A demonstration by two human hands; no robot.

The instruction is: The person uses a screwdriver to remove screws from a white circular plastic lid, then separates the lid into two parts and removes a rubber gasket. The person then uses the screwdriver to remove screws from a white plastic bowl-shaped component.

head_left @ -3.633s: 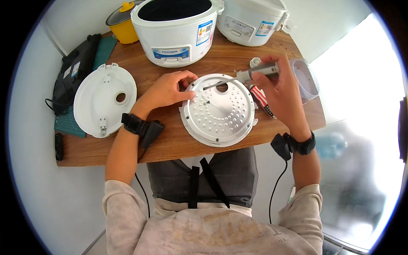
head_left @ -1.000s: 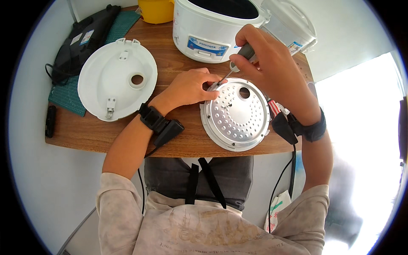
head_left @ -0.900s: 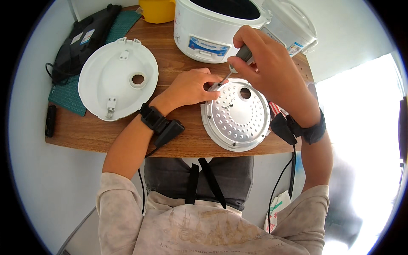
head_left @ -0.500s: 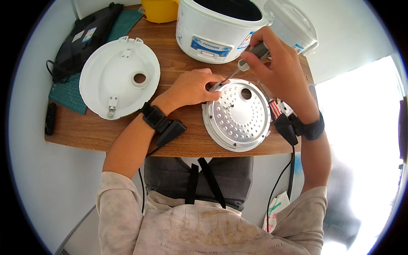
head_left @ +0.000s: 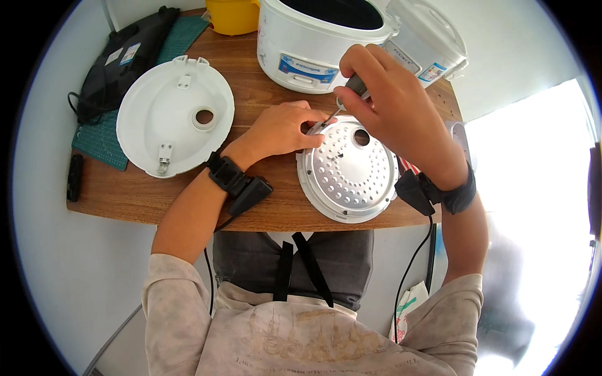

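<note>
Metal plate (head_left: pixel 360 182): round and dimpled, with one larger hole, lying near the front edge of the worktop (head_left: pixel 132 199).
Left hand (head_left: pixel 285 127): half curled, thumb over the plate's upper-left rim, forefinger just beside the tool's tip; whether it pinches the rim, I cannot tell.
Right hand (head_left: pixel 395 106): closed around the screwdriver (head_left: pixel 356 86), its shaft slanting down to that same rim.
White lid (head_left: pixel 150 116): inner side up, left of the left hand.
White cooker (head_left: pixel 313 44): lidless, beyond both hands.

Screwdriver handle (head_left: pixel 356 84) partly hidden; yellow pot (head_left: pixel 232 17) cropped.
</note>
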